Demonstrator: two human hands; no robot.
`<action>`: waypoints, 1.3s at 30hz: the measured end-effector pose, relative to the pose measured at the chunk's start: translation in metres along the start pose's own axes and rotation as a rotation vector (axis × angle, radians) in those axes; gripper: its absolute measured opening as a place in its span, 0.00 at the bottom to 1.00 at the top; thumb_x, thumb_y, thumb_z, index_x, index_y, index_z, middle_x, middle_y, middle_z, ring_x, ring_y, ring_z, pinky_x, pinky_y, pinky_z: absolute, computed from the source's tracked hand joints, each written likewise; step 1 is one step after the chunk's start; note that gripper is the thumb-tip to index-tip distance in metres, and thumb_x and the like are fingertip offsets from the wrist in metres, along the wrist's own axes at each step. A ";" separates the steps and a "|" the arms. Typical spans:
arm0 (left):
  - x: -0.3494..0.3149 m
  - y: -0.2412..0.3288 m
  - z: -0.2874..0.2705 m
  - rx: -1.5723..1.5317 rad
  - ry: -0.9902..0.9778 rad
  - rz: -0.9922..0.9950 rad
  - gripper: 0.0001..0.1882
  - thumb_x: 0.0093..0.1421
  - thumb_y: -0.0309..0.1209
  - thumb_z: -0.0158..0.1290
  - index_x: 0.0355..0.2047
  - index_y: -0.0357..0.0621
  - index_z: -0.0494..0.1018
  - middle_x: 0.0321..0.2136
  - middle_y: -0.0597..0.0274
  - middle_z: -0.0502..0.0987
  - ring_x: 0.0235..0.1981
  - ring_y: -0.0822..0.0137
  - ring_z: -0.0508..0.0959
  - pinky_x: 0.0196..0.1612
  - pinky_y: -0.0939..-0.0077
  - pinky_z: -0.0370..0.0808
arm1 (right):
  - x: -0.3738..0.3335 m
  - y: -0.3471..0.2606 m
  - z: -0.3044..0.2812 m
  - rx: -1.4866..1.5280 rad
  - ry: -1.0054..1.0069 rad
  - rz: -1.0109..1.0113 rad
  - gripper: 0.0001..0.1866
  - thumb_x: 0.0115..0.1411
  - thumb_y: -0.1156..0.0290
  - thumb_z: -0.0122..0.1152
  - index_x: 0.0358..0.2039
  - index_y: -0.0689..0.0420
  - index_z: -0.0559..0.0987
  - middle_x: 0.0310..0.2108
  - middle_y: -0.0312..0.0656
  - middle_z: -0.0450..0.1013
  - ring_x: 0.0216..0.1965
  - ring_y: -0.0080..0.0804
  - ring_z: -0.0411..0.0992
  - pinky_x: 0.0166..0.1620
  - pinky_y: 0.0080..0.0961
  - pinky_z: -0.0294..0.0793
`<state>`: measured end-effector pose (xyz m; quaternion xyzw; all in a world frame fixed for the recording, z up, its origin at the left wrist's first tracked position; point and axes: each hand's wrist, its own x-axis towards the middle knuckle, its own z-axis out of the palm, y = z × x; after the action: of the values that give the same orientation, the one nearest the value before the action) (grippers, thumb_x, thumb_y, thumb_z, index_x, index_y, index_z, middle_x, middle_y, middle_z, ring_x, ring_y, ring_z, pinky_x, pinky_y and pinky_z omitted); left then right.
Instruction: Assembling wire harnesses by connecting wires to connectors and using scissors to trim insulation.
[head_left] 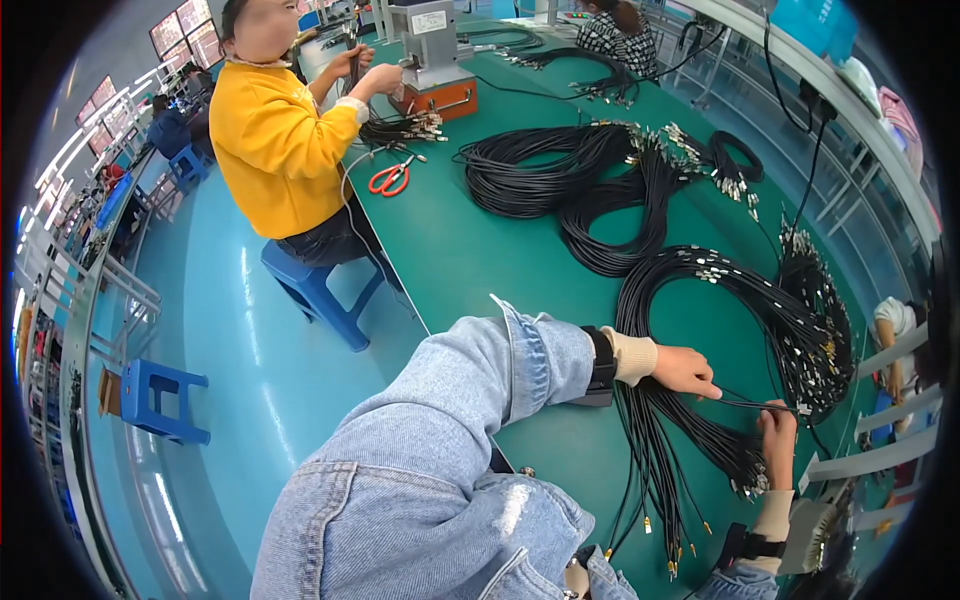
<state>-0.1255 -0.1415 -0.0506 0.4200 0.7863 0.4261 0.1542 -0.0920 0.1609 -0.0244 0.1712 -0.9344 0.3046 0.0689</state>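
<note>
Head view: thin black cable (752,404) stretched lengthwise between left hand (686,372) and right hand (778,440), both pinching it, across the opening of the looped bundle (634,298).

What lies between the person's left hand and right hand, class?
In the head view, thin black cabling stretches between the left hand and the right hand, with green tabletop beneath it.

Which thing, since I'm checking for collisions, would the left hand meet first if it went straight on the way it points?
Apart from the thin black cable it holds, the left hand would probably meet the right hand, ahead to the right; one view leaves the depth unclear.
</note>
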 end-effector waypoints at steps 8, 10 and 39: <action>0.034 0.037 0.017 -0.202 0.375 0.167 0.05 0.48 0.30 0.55 0.27 0.46 0.75 0.26 0.59 0.76 0.28 0.60 0.76 0.32 0.67 0.72 | -0.026 -0.045 -0.023 0.822 0.187 0.262 0.23 0.56 0.71 0.54 0.53 0.57 0.68 0.47 0.39 0.68 0.44 0.22 0.65 0.47 0.23 0.65; 0.046 0.039 0.022 -0.138 0.513 0.259 0.06 0.47 0.27 0.54 0.28 0.46 0.73 0.25 0.59 0.75 0.28 0.60 0.76 0.32 0.66 0.72 | -0.027 -0.045 -0.029 1.035 0.169 0.271 0.28 0.60 0.65 0.52 0.60 0.54 0.60 0.54 0.41 0.63 0.50 0.25 0.63 0.54 0.29 0.61; 0.024 0.102 0.066 -0.397 0.072 0.059 0.07 0.58 0.24 0.52 0.35 0.33 0.72 0.23 0.63 0.76 0.24 0.77 0.75 0.26 0.84 0.70 | -0.098 -0.101 -0.003 0.865 0.295 0.376 0.08 0.60 0.71 0.54 0.35 0.63 0.76 0.29 0.35 0.71 0.30 0.18 0.67 0.36 0.16 0.68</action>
<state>-0.0458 -0.0575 -0.0051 0.3888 0.6791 0.5920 0.1930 0.0364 0.1137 0.0103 -0.0324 -0.7173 0.6927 0.0671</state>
